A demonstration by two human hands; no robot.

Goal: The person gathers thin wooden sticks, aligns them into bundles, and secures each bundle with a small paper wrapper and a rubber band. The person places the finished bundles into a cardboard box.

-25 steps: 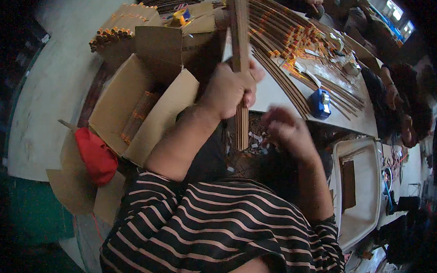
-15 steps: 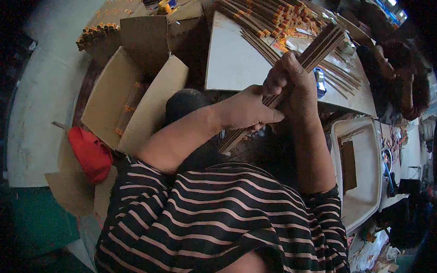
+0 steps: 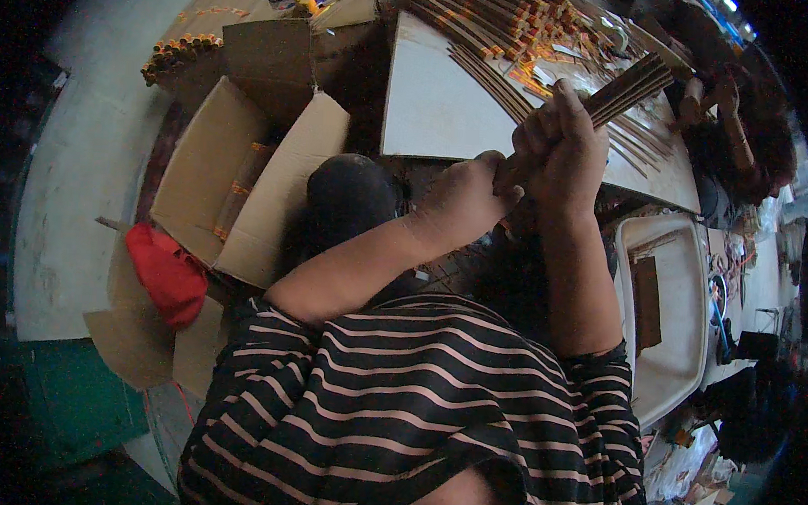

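A bundle of thin brown sticks, which look like incense sticks, slants up to the right in front of me, over the white table. My right hand is wrapped round its middle, fingers closed. At its lower end, my left hand is closed too, thumb and fingers round the sticks; the palms hide that part of the bundle. More loose brown sticks lie on the white table just beyond my hands.
Stacked stick bundles with orange-yellow bands cover the table's far side. To my left stands an open cardboard box with banded bundles inside, near a red cloth. A white tub sits right. Another person's arm shows far right.
The bundle has shifted up and to the right and tilts flatter. Its lower end, which stuck out below my left hand, is now within that hand. My right hand moved slightly right.
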